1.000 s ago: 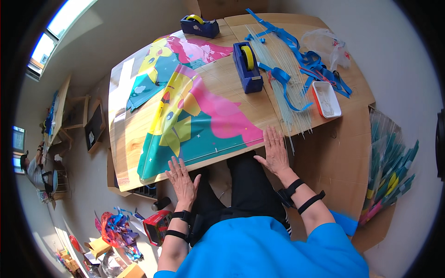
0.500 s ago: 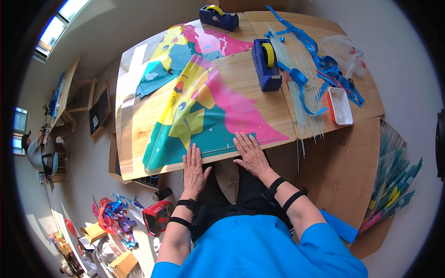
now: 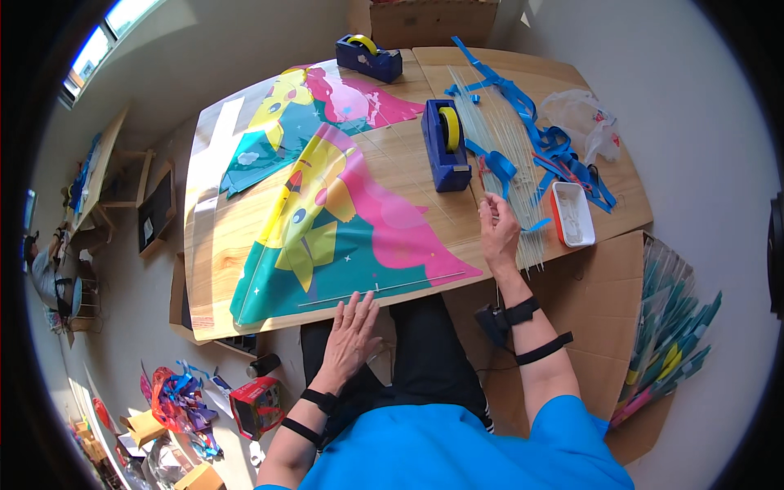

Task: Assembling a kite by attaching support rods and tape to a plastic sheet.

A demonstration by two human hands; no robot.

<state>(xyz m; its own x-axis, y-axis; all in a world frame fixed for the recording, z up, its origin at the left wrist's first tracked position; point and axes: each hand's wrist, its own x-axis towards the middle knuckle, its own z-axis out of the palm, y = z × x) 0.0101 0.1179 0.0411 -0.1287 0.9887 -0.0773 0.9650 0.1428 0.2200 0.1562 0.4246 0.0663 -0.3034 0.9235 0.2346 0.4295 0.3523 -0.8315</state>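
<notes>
A triangular kite sail [image 3: 327, 245] in teal, pink and yellow, printed with a cartoon figure, lies on the wooden table. Along its near edge runs a thin pale rod [image 3: 408, 284]. My left hand [image 3: 349, 339] is open, fingers stretched and fingertips at that edge just below the rod. To the right of the sail, my right hand [image 3: 500, 235] has its fingers curled together over the near left side of a bundle of thin clear rods [image 3: 531, 237]. Whatever those fingers pinch is too small to make out. Blue ribbon [image 3: 499, 166] lies just beyond them.
Two blue tape dispensers [image 3: 447, 151] [image 3: 367, 59] stand on the table [image 3: 214, 314]. A second printed sail [image 3: 273, 131] lies at the far left. A red-and-white tray [image 3: 573, 214] of small parts and a plastic bag [image 3: 584, 122] sit right. A cardboard box [image 3: 572, 302] stands beside the table.
My right hand has left the sail's near edge and moved right to the rods, its fingers now curled. My left hand remains at the edge. The view has shifted slightly.
</notes>
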